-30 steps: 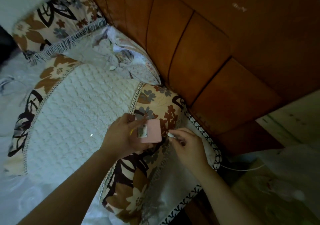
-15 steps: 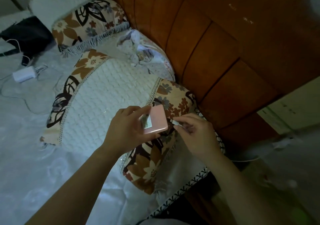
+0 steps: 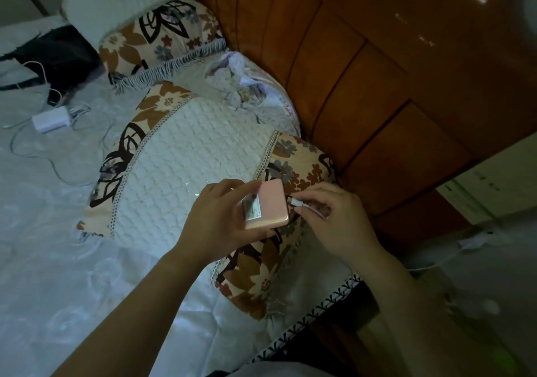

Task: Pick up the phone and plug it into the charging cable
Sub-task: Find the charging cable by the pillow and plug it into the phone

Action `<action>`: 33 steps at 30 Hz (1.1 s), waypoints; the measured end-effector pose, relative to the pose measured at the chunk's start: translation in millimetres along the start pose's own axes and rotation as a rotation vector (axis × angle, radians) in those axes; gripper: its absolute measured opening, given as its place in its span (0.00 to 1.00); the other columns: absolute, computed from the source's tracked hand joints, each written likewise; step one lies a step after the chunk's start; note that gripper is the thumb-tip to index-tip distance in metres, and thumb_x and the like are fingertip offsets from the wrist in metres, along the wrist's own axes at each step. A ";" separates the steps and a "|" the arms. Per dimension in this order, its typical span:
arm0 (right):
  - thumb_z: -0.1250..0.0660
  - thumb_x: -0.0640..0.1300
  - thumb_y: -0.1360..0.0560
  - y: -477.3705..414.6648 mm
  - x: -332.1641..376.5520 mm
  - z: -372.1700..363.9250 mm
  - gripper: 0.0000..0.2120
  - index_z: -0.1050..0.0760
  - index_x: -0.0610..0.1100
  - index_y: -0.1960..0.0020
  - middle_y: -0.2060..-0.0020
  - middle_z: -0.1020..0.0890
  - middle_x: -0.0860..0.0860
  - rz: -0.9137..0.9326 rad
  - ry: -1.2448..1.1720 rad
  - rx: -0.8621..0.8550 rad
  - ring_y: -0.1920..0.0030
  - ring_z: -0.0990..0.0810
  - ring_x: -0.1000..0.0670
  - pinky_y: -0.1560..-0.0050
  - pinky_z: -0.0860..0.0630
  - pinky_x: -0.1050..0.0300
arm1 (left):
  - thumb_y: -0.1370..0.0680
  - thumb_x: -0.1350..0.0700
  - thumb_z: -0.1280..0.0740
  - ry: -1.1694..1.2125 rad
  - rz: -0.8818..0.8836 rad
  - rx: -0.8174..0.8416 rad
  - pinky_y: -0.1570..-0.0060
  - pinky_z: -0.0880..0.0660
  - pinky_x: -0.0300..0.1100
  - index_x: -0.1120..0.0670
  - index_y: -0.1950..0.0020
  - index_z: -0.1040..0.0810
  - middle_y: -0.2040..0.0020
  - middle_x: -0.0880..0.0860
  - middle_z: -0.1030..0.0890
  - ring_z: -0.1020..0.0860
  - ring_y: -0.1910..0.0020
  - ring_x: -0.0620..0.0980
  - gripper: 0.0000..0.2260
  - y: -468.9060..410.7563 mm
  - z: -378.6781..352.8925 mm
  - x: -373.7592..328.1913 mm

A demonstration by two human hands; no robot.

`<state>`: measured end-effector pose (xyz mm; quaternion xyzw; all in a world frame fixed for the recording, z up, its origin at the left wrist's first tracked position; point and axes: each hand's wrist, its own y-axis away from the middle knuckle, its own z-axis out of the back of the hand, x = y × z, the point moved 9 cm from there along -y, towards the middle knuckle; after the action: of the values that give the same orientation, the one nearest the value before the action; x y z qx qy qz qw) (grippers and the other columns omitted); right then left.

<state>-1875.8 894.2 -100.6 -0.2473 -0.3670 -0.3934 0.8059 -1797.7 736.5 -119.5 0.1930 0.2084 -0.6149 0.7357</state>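
Hands, one left (image 3: pixel 220 220) gripping one phone (image 3: pixel 268 204), one right (image 3: pixel 334 220) pinching one cable plug (image 3: pixel 297 202)

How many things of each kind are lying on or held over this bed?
Floral pillows: 2
Pink phone: 1
Charging cable plug: 1
White power adapter: 1
Black bag: 1
Hands: 2, left hand, right hand
Total: 8

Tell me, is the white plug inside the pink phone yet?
Cannot tell: the white charging plug, pinched by the right hand, meets the pink phone edge.
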 end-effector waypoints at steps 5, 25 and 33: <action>0.30 0.39 0.30 -0.8 5.5 -0.2 0.10 0.19 0.46 0.49 0.56 0.22 0.56 0.006 0.033 0.037 0.52 0.25 0.61 0.57 0.29 0.74 | 0.39 0.39 0.25 -0.040 -0.030 0.017 0.46 0.31 0.50 0.49 0.32 0.31 0.39 0.55 0.23 0.27 0.43 0.56 0.39 -0.5 1.8 -2.5; 0.28 0.43 0.31 -8.3 -1.7 13.6 0.12 0.20 0.48 0.48 0.57 0.21 0.56 -0.065 0.151 0.095 0.59 0.24 0.58 0.61 0.27 0.68 | 0.40 0.32 0.30 -0.097 -0.070 0.040 0.46 0.30 0.52 0.44 0.32 0.32 0.38 0.51 0.24 0.28 0.42 0.53 0.38 -15.1 -0.3 -10.0; 0.28 0.43 0.30 -4.7 1.0 11.6 0.06 0.19 0.47 0.54 0.58 0.20 0.54 -0.050 0.140 0.057 0.59 0.23 0.58 0.62 0.29 0.71 | 0.39 0.33 0.29 -0.088 -0.083 0.049 0.46 0.31 0.49 0.45 0.32 0.32 0.38 0.51 0.24 0.28 0.43 0.53 0.38 -14.7 -0.4 -9.0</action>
<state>-1883.9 899.1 -92.3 -0.1868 -0.3270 -0.4192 0.8261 -1813.6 741.7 -115.4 0.1750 0.1687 -0.6576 0.7130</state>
